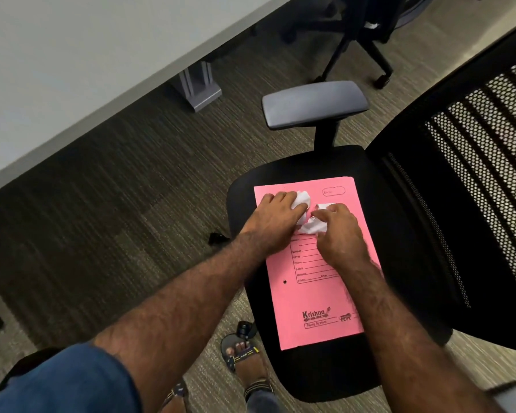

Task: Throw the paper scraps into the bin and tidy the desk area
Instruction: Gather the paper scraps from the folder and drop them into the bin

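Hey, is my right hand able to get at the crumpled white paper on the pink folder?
Likely yes: the right hand already rests on the crumpled white paper scraps atop the pink card folder, with nothing in between.

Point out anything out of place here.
A pink file folder lies on the black office chair's seat rather than a desk, with crumpled white paper scraps on it. Both hands are gathering the scraps.

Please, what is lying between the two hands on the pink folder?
Crumpled white paper scraps lie between the left hand and right hand, on the pink folder. The head view shows this.
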`<state>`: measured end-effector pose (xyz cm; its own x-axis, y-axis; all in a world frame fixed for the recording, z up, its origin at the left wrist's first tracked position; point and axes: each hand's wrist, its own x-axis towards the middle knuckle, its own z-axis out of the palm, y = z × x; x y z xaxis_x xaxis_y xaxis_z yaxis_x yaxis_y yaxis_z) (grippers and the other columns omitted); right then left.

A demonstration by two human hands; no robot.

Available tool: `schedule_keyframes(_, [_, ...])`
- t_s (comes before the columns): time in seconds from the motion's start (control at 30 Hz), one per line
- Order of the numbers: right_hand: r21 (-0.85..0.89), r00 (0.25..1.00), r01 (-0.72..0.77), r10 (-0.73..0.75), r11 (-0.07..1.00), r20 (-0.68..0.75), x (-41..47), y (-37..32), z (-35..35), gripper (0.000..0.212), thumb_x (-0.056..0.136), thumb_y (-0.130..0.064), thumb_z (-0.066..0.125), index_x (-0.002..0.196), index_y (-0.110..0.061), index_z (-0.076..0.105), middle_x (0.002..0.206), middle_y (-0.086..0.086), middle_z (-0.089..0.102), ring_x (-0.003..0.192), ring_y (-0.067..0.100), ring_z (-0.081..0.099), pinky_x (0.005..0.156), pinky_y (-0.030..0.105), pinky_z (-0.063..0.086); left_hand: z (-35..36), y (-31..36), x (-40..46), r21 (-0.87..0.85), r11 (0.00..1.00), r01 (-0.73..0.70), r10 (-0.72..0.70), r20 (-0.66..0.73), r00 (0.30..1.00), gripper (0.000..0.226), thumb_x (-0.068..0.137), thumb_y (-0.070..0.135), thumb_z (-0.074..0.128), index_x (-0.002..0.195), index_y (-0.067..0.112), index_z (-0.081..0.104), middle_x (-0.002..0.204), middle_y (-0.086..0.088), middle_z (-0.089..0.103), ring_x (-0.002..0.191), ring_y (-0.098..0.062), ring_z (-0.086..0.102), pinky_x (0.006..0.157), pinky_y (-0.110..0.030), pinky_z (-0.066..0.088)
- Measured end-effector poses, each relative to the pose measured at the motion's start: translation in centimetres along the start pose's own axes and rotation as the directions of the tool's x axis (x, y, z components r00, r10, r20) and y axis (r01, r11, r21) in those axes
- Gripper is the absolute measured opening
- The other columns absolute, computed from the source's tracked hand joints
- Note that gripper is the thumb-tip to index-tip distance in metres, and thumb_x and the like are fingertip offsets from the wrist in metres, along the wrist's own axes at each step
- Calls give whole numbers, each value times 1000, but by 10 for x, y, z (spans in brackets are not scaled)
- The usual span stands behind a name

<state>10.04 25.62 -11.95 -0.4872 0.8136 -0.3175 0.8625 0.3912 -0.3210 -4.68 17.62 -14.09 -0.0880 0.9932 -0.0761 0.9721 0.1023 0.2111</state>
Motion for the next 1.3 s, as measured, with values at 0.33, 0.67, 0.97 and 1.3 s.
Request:
schedule_keyframes(0.33, [42,999,-33,35,999,-40,-3,-13,15,26,89,-13,77,115,-16,73,104,-3,64,86,13,55,59,18,35,-2,-3,-18,-53,998,13,-16,-57,998,28,84,10,76,111,11,70,120,-15,63,100,-30,63,77,-41,53])
schedule_keyframes(0.67, [-37,999,-17,16,999,-46,-18,-40,22,23,91,-16,74,114,-16,78,105,4,76,90,22,69,76,30,54,2,-14,-46,-127,992,11,-32,-170,985,22,71,1,82,88,5,68,89,-12,64,75,-28,65,59,-37,53])
schedule_keyframes(0.97, [0,995,85,-85,996,-48,-48,-93,40,17,93,-13,69,106,-17,78,106,2,74,94,25,69,81,34,54,4,-48,-110,-156,984,88,-131,-288,949,18,75,3,78,84,8,63,86,-9,61,74,-26,61,63,-37,50])
schedule_keyframes(1.3, [-7,914,405,-405,914,35,-106,-185,103,16,90,-8,61,94,-13,76,95,7,68,87,30,67,76,39,51,15,-107,-242,-178,926,333,-374,-301,877,10,93,9,69,102,8,66,95,-7,62,83,-25,60,70,-38,51])
